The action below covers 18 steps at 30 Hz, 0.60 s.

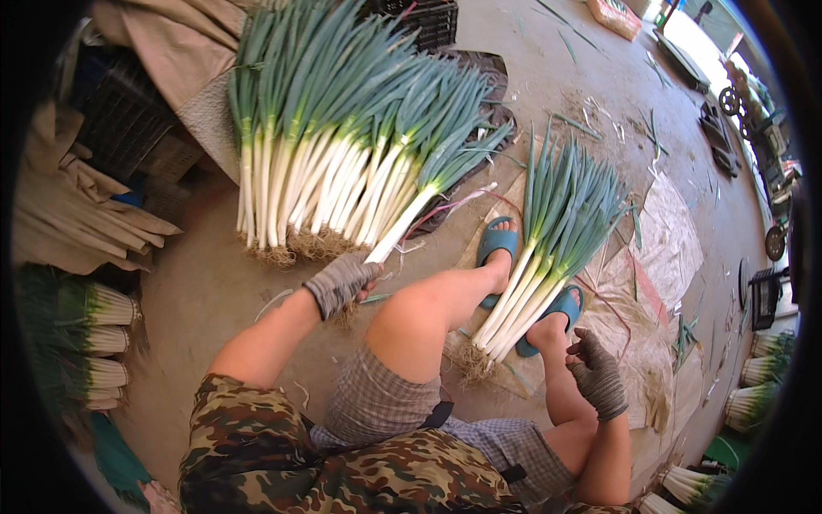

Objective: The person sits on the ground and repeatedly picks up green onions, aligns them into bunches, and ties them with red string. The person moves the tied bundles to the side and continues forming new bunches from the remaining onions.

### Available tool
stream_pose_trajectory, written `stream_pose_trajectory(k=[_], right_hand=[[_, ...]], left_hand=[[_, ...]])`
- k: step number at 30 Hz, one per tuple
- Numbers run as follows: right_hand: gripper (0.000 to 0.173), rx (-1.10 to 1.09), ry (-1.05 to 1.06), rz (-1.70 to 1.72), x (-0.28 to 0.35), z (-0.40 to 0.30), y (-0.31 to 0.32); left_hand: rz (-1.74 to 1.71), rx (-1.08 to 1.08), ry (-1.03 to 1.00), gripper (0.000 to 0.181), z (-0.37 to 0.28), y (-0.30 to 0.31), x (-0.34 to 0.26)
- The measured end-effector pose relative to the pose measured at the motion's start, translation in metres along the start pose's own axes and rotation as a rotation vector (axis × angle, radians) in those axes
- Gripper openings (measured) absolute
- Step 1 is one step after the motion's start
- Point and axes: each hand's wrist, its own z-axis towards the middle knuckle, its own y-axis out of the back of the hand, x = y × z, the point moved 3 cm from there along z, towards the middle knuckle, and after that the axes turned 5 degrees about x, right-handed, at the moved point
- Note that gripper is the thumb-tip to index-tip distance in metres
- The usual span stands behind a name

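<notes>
My left hand [343,283], in a grey fingerless-style knit glove, is closed around the root end of a leek [404,221] at the right edge of a large pile of leeks [334,173]. The pile lies with its white stems and roots towards me and its green leaves pointing away. Between my sandalled feet rests a smaller bunch of leeks [526,289], roots nearest me. My right hand [597,372], gloved alike, hovers beside my right shin with its fingers loosely curled and nothing seen in them.
Crumpled plastic sacking [668,238] spreads under and right of my feet. Tied leek bundles [106,340] are stacked at the left, with more at the lower right. Black plastic crates [122,106] stand at the upper left. Leaf scraps and strings litter the floor.
</notes>
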Motion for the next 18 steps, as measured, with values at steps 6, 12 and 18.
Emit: stream_pose_trajectory(k=[6, 12, 18], right_hand=[[0.047, 0.315, 0.189, 0.329, 0.084, -0.032, -0.075], [0.051, 0.425, 0.316, 0.557, 0.145, -0.027, -0.184], [0.026, 0.246, 0.095, 0.788, 0.137, 0.038, -0.166]], left_hand=[[0.12, -0.107, -0.066, 0.031, -0.14, -0.016, 0.03], [0.052, -0.103, -0.221, 0.033, -0.22, -0.085, 0.06], [0.049, -0.008, -0.219, 0.04, -0.208, -0.129, 0.089]])
